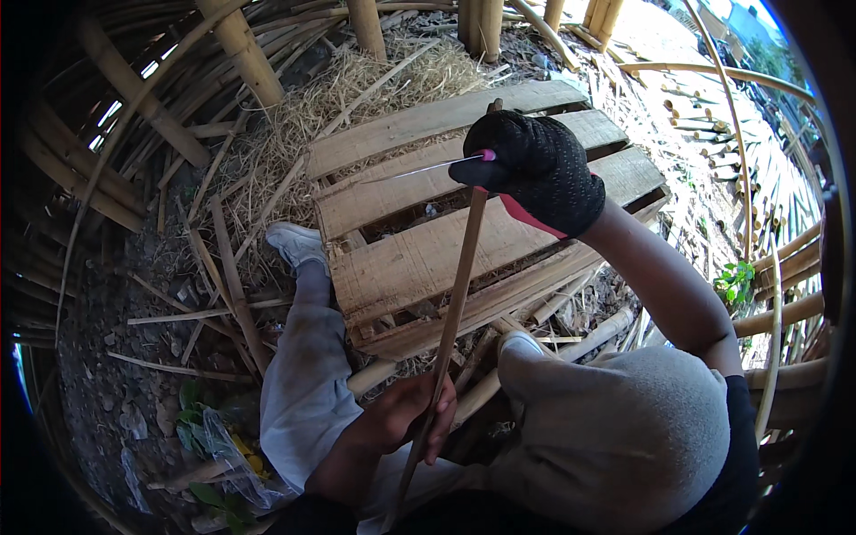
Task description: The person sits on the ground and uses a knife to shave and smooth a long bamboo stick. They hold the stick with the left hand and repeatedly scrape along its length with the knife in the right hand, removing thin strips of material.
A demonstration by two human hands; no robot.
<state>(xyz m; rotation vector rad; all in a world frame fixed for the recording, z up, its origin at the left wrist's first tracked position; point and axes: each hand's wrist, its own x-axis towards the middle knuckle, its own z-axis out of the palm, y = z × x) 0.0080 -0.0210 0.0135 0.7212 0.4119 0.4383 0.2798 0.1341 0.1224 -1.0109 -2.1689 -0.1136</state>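
A long, thin bamboo strip (459, 294) slants up from my lap toward the far side of the pallet. Low down, the bare fingers of my left hand (406, 415) are wrapped round it. My right hand (539, 169), in a black glove with pink parts, is closed near the strip's upper end, which sticks out just beyond the glove. From that fist a thin-bladed knife (419, 169) points left, with a bit of pink at the blade's base. Its handle is mostly hidden in the glove. Beneath my right hand stands a low wooden pallet (392, 267) of pale planks.
My legs (308, 392) straddle the pallet's near side. Dry straw and shavings (312, 134) lie behind it, and loose bamboo strips (232, 276) at left. Bamboo posts (241, 53) rise at the back. Cut bamboo pieces (722, 152) lie at far right, clear plastic (236, 455) at lower left.
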